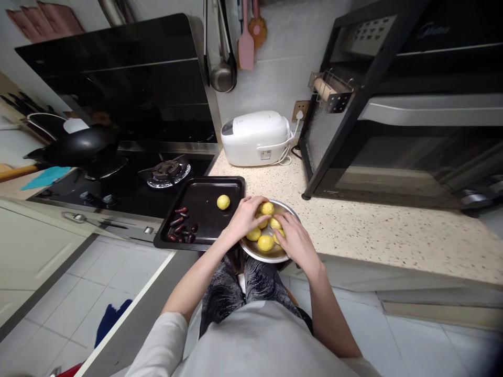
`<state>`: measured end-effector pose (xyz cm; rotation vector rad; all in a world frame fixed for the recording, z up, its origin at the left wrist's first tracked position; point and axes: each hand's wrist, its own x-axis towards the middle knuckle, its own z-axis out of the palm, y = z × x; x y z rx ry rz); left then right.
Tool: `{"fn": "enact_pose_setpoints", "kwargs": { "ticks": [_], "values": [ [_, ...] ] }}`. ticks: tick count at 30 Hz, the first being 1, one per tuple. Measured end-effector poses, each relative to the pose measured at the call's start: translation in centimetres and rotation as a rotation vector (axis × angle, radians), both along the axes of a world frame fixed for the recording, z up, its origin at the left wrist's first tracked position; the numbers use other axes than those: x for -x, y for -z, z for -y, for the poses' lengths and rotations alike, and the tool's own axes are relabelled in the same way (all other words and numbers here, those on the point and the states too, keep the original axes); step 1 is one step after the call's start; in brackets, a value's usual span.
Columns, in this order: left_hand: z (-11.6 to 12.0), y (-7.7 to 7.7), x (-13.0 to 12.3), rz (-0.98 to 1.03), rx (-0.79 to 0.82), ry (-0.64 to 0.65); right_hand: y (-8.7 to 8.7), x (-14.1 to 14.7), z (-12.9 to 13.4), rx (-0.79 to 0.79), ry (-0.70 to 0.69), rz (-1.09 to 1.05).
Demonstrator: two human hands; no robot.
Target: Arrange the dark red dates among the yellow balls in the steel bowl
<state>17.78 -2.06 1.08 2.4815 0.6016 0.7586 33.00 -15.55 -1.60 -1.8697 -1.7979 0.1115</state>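
A metal bowl point(293, 208) at the counter's front edge holds several round yellow pieces point(265, 243). My left hand point(248, 215) reaches over the bowl's left side, its fingers bent around the yellow pieces at the back. On the right side my right hand point(295, 236) has its fingers down on yellow pieces in the bowl; the fingertips are partly hidden. Left of the bowl lies a black baking tray point(204, 220) with one yellow ball point(223, 202) near its back right. Several small dark red, elongated pieces point(179, 229) lie at the tray's left front.
A white rice cooker point(255, 137) stands behind the bowl on the speckled counter point(385, 230). To the left is a gas stove point(129, 191) with a black wok point(82, 146). A large black oven point(404, 157) fills the right. Below the tray, a drawer point(133, 309) stands open.
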Motion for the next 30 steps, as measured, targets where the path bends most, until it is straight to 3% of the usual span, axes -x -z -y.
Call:
{"fn": "enact_pose_setpoints", "kwargs": {
  "ticks": [7,13,20,30],
  "values": [
    [0.3,0.7,-0.7,-0.102,0.011,0.012,0.5,-0.1,-0.3,-0.058,0.017,-0.086],
    [0.5,0.9,-0.3,-0.203,-0.023,0.053,-0.4,0.1,-1.6,-0.028,0.090,-0.085],
    [1.0,1.2,-0.1,-0.301,-0.061,-0.023,-0.8,0.2,-2.7,0.096,0.109,0.011],
    [1.3,1.4,-0.3,-0.325,-0.098,-0.042,-0.5,0.2,-2.8,0.049,0.114,-0.007]
  ]
}}
